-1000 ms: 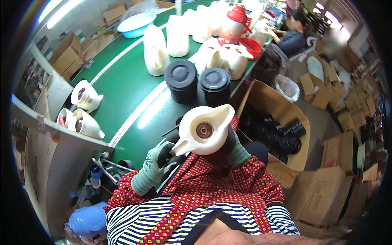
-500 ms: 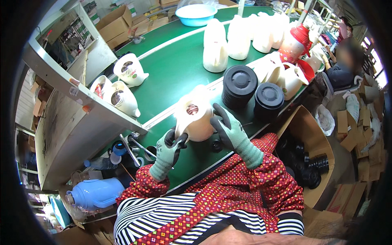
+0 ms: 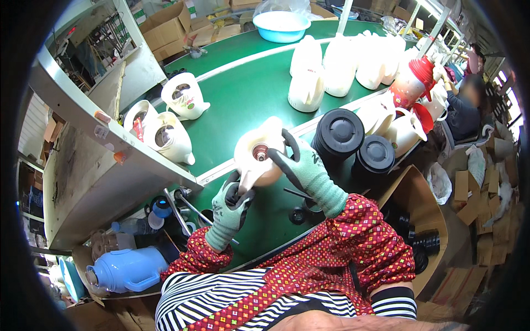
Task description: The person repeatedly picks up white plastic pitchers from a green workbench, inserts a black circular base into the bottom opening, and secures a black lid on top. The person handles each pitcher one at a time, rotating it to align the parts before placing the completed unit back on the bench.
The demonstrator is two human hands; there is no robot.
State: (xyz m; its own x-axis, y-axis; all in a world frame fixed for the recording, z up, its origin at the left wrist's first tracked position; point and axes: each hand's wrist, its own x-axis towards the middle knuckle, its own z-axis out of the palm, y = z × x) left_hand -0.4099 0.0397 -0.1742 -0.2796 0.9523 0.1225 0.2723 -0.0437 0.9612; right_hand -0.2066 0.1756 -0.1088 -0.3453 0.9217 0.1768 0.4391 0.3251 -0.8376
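- While both gloved hands are at the white jug (image 3: 247, 157), it sits over the near part of the green table (image 3: 237, 99), mouth facing up, brownish-red lining visible inside.
- Left hand (image 3: 227, 212): grip curled closed round the jug's handle, on the side nearest the person.
- Right hand (image 3: 301, 168): grip partly spread at the jug's right side, one fingertip by the mouth; whether it clasps the wall or just rests there, cannot tell.
- Right of the jug, near the right hand: larger black lid stack (image 3: 338, 135) and smaller black lid stack (image 3: 375, 155), side by side.
- Small black ring (image 3: 297, 215) on the table below the right wrist.
- Left part of the table: three white jugs (image 3: 186, 96) grouped close, mouths showing.
- Farther back: row of tall white jugs (image 3: 307, 91), overexposed; red-and-white flask (image 3: 411, 83) to their right.
- Far side: light blue basin (image 3: 282, 28).
- Lower left, beside the table: blue flask (image 3: 127, 270) lying on its side.
- Right, below table edge: cardboard box (image 3: 444, 220) with black parts (image 3: 426, 243) inside.
- Another person (image 3: 462, 118) seated at far right, by the table.
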